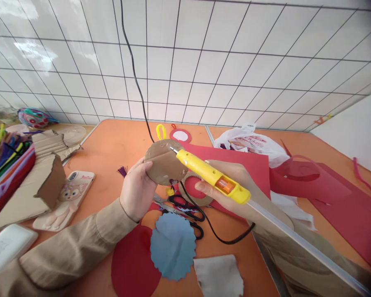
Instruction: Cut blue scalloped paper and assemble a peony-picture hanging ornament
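My left hand [139, 187] grips a round brown cardboard disc [165, 165] by its left edge, thumb on the face turned to me. Clear shiny blobs dot the disc's rim. In my right hand [225, 185] is a yellow glue gun [210, 173] with a long clear glue stick [303, 243] sticking out of its back. Its metal tip lies over the upper part of the disc; whether it touches cannot be told. Below the disc are scissors [170, 206], partly covered, and a blue scalloped fabric circle [173, 246]. A cardboard ring [196, 189] sits partly behind my right hand.
Red sheets [235, 159] and a white plastic bag [253, 142] lie at the right. A phone [66, 198], cut cardboard [24, 194] and a white box-like device [10, 247] stand left. A black cord [136, 74] hangs along the tiled wall. Red circles [132, 260] and grey cloth [219, 274] lie in front.
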A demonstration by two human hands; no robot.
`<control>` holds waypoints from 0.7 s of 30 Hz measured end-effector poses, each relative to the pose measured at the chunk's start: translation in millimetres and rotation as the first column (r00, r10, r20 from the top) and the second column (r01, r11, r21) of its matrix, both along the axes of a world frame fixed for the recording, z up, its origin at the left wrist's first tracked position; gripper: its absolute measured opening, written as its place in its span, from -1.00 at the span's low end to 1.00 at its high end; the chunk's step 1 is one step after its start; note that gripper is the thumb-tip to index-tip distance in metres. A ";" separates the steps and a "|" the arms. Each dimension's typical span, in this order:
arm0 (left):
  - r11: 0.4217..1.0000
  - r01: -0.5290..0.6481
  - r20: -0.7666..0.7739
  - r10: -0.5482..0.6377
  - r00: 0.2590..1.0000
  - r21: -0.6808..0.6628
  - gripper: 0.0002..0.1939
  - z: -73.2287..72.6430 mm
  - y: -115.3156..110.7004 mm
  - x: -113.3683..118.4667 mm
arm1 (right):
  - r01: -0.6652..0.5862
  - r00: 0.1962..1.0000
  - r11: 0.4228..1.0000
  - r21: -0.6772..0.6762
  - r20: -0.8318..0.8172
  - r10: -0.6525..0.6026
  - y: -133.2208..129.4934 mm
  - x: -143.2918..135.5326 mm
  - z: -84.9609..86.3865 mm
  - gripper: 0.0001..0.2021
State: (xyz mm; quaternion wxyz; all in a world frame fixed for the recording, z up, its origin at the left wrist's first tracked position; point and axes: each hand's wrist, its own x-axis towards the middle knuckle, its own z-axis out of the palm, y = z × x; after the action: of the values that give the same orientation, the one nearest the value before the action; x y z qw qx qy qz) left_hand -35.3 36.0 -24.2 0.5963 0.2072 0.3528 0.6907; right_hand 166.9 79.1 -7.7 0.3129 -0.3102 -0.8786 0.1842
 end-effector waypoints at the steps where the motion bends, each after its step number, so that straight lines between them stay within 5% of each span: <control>1: 1.000 0.010 0.015 -0.010 1.000 0.003 -0.62 1.3 0.9 -0.8 | -0.015 1.000 1.000 -0.003 -0.020 0.015 -0.3 0.3 -0.5 -0.72; 13: 0.983 0.178 0.020 -0.178 0.984 -0.034 -0.64 1.5 3.1 -3.6 | 0.082 0.986 0.995 0.053 -0.148 -0.074 -1.4 6.5 6.8 -0.66; 17: 0.976 0.216 0.025 -0.216 0.976 0.033 -0.62 2.4 5.7 -7.0 | -0.090 0.995 0.993 0.073 -0.038 0.093 -1.2 7.3 7.3 -0.68; 21: 0.979 0.195 0.019 -0.196 0.980 0.052 -0.61 4.8 6.7 -8.2 | -0.243 0.947 0.968 -0.062 0.202 0.251 -4.2 1.8 9.2 -0.72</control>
State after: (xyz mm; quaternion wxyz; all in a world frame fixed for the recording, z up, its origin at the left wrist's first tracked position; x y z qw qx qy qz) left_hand -43.5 42.7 -19.4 0.6602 0.2473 0.3061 0.6397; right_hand 168.7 74.8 1.5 0.1878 -0.2210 -0.9350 0.2043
